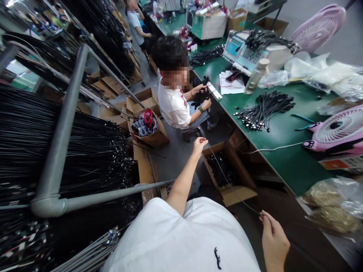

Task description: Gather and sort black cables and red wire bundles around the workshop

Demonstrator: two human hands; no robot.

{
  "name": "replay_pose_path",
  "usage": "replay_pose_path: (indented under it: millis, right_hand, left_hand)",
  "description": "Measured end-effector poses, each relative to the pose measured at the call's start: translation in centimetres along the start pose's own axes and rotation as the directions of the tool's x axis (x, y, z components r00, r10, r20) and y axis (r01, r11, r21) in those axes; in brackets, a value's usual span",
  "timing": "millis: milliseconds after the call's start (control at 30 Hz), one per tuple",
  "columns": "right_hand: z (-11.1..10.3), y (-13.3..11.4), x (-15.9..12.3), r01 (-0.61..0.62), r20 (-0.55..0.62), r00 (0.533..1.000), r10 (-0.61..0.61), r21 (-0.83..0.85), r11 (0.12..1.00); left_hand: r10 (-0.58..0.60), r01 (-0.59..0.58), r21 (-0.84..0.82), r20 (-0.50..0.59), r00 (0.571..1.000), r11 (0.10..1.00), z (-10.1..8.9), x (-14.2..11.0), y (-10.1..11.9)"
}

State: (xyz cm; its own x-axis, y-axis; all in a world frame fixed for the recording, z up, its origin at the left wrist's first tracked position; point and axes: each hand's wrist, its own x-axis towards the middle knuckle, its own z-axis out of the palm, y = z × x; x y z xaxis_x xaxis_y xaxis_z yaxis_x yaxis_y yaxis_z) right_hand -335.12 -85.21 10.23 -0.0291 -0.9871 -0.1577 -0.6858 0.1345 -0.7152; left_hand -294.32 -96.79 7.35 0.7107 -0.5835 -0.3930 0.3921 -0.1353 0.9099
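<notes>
A thin, light cable point(229, 183) runs in a shallow curve between my two hands. My left hand point(199, 146) is stretched out in front of me, its fingertips pinched on the far end of the cable. Low on the right, my right hand point(273, 238) pinches the near end between thumb and fingers. Below the cable stands an open cardboard box point(239, 195) with dark cables inside. Any connectors at the cable's ends are too small or covered to make out.
A grey pipe rack point(64, 124) with hanging black cables fills the left. A seated co-worker point(172, 102) handles black parts ahead. On the right, a green table point(272, 162) carries a cable bundle point(262, 109), a pink fan point(344, 126), a bottle point(256, 75) and plastic bags point(334, 204).
</notes>
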Motion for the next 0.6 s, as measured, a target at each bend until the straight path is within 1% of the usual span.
replay_pose_path:
  millis: [133,300,467,600]
  right_hand:
    - [0.0,0.2,-0.5,-0.024,0.003,1.0,0.024,0.005,1.0]
    - [0.1,0.3,-0.5,0.02,0.019,1.0,-0.02,-0.021,1.0]
    - [0.2,0.3,-0.3,0.032,0.021,0.999,-0.032,-0.015,0.999]
    - [0.2,0.3,-0.4,0.013,0.035,0.999,-0.012,-0.028,1.0]
  left_hand:
    - [-0.003,0.004,-0.01,0.032,0.999,1.0,0.2,-0.5,0.1]
    - [-0.011,0.012,-0.019,0.073,0.997,1.0,0.3,-1.1,0.2]
    - [0.006,-0.005,-0.016,0.062,0.998,1.0,-0.2,-1.2,0.3]
    - [0.001,-0.001,-0.011,0.044,0.999,1.0,-0.5,-1.1,0.3]
